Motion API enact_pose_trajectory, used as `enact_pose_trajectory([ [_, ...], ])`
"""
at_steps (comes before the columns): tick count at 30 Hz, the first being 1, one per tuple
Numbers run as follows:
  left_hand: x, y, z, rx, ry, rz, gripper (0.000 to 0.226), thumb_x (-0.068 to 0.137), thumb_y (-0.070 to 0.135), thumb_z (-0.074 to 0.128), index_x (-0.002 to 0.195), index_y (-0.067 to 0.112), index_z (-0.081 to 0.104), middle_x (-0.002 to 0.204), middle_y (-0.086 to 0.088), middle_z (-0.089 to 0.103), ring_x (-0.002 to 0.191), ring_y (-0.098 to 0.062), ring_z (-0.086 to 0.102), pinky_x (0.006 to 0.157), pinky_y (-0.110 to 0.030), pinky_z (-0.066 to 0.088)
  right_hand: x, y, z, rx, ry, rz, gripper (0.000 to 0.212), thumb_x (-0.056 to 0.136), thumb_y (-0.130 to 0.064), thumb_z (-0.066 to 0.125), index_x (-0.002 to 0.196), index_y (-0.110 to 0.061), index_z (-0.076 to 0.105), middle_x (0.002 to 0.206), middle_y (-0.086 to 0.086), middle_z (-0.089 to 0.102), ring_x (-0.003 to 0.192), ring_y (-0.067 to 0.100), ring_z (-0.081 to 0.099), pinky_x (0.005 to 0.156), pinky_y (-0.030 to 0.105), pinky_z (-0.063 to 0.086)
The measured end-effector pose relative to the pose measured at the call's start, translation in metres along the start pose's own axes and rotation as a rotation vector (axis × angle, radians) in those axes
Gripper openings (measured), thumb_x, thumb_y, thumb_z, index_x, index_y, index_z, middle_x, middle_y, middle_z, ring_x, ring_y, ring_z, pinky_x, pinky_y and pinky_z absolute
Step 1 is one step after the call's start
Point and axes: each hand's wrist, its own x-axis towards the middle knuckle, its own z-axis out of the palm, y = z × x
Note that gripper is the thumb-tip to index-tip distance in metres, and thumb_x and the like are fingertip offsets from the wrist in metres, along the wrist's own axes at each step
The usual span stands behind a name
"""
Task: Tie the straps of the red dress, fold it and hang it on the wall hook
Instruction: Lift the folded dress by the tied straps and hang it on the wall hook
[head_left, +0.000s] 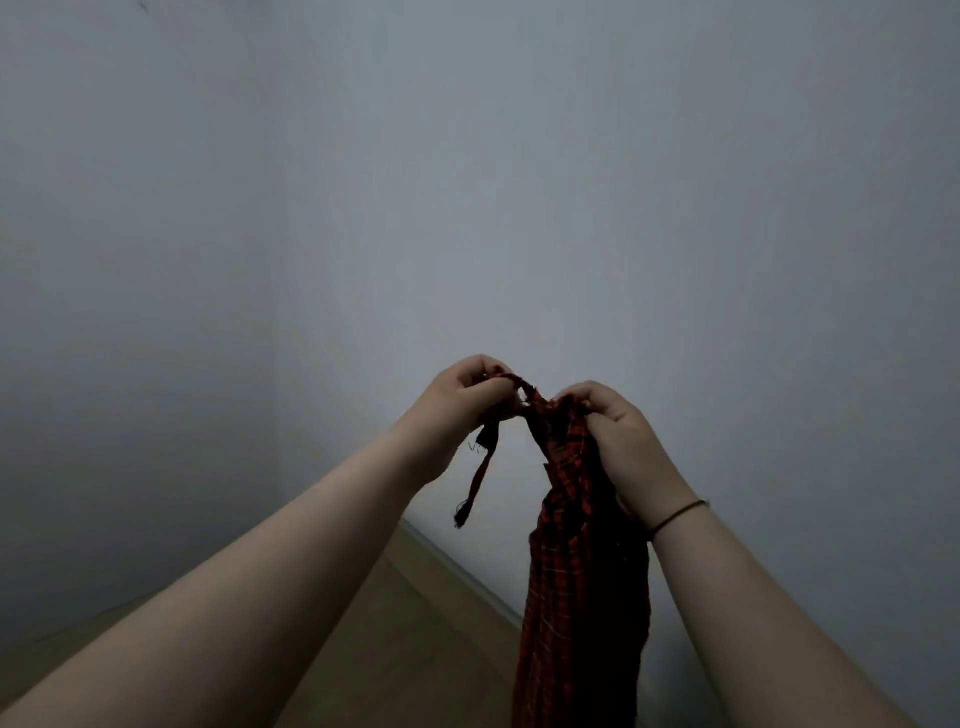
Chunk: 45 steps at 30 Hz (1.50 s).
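Two hands pinch the red plaid dress (582, 587) at its top: the left hand (457, 410) closed on a strap (478, 478) dangling toward 6 o'clock, the right hand (623, 447) gripping bunched fabric at 3 o'clock, before a grey wall (571, 182).

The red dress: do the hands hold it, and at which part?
Yes. The left hand pinches a strap near the top of the red dress; the right hand grips the bunched upper edge. The rest hangs free.
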Motion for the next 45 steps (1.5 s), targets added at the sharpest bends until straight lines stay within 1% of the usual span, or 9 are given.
enact_pose_trajectory([
  [3, 0.015, 0.009, 0.041, -0.006, -0.12, -0.006, 0.007, 0.087, 0.015, 0.057, 0.081, 0.011, 0.057, 0.066, 0.0, 0.058, 0.068, -0.016, 0.059, 0.087, -0.044, 0.049, -0.018, -0.018, -0.045, -0.088, 0.072, -0.071, 0.032, 0.095, -0.017, 0.038, 0.088, -0.002, 0.065, 0.087, 0.009, 0.063, 0.084, 0.019, 0.058, 0.076, 0.031, 0.048],
  [6, 0.034, 0.018, 0.087, 0.034, -0.201, 0.016, 0.012, 0.08, 0.025, 0.061, 0.077, 0.014, 0.057, 0.059, 0.004, 0.053, 0.065, -0.018, 0.047, 0.078, -0.044, 0.038, -0.033, -0.029, -0.084, -0.217, 0.088, -0.083, 0.039, 0.086, -0.044, 0.055, 0.09, -0.007, 0.065, 0.085, 0.005, 0.062, 0.08, 0.014, 0.058, 0.074, 0.03, 0.046],
  [10, 0.059, 0.037, 0.153, 0.022, -0.33, 0.035, 0.018, 0.071, 0.031, 0.067, 0.072, 0.017, 0.056, 0.059, 0.003, 0.051, 0.063, -0.018, 0.044, 0.075, -0.042, 0.033, -0.05, -0.041, -0.135, -0.442, 0.293, -0.093, 0.013, 0.084, -0.031, 0.065, 0.081, -0.019, 0.066, 0.073, -0.002, 0.06, 0.07, 0.011, 0.054, 0.066, 0.03, 0.044],
  [14, 0.084, 0.058, 0.209, -0.11, -0.443, 0.06, 0.024, 0.081, 0.015, 0.069, 0.103, 0.01, 0.06, 0.083, -0.003, 0.064, 0.07, -0.013, 0.064, 0.083, -0.032, 0.054, -0.058, -0.061, -0.184, -0.438, 0.503, -0.116, 0.022, 0.088, -0.03, 0.06, 0.077, -0.012, 0.063, 0.064, -0.003, 0.052, 0.063, 0.012, 0.046, 0.063, 0.03, 0.038],
  [17, 0.103, 0.075, 0.245, -0.153, -0.484, 0.125, 0.028, 0.082, 0.011, 0.069, 0.107, 0.006, 0.058, 0.091, -0.01, 0.062, 0.071, -0.015, 0.067, 0.07, -0.022, 0.055, -0.057, -0.074, -0.217, -0.47, 0.649, -0.137, 0.031, 0.09, -0.033, 0.057, 0.08, -0.003, 0.061, 0.069, 0.004, 0.052, 0.065, 0.015, 0.047, 0.063, 0.032, 0.038],
  [30, 0.182, 0.092, 0.357, 0.234, -0.15, 0.421, 0.026, 0.077, 0.038, 0.07, 0.082, 0.019, 0.054, 0.07, 0.002, 0.065, 0.051, -0.016, 0.062, 0.061, -0.03, 0.051, -0.002, -0.083, -0.323, -0.68, 0.952, -0.055, 0.028, 0.093, -0.026, 0.051, 0.079, -0.006, 0.064, 0.063, 0.0, 0.052, 0.059, 0.016, 0.045, 0.053, 0.028, 0.034],
  [35, 0.204, 0.09, 0.373, 0.243, -0.111, 0.443, 0.021, 0.078, 0.038, 0.068, 0.082, 0.024, 0.054, 0.075, 0.002, 0.067, 0.044, -0.01, 0.061, 0.055, -0.026, 0.047, 0.019, -0.083, -0.343, -0.695, 0.986, -0.045, 0.03, 0.093, -0.024, 0.051, 0.078, 0.0, 0.062, 0.061, 0.002, 0.049, 0.056, 0.016, 0.041, 0.047, 0.027, 0.029],
  [40, 0.213, 0.083, 0.378, 0.23, -0.09, 0.389, 0.021, 0.078, 0.031, 0.069, 0.084, 0.015, 0.057, 0.072, 0.005, 0.059, 0.051, -0.016, 0.06, 0.062, -0.039, 0.059, 0.029, -0.074, -0.35, -0.743, 1.01, -0.033, 0.036, 0.091, -0.023, 0.052, 0.078, 0.009, 0.06, 0.064, 0.011, 0.05, 0.061, 0.021, 0.041, 0.048, 0.029, 0.027],
  [45, 0.21, 0.072, 0.377, 0.201, -0.096, 0.335, 0.026, 0.078, 0.034, 0.07, 0.087, 0.013, 0.056, 0.075, 0.002, 0.062, 0.048, -0.017, 0.058, 0.056, -0.031, 0.051, 0.027, -0.06, -0.345, -0.803, 0.993, -0.035, 0.033, 0.092, -0.025, 0.049, 0.076, 0.003, 0.057, 0.058, 0.002, 0.047, 0.06, 0.021, 0.043, 0.049, 0.029, 0.029],
])
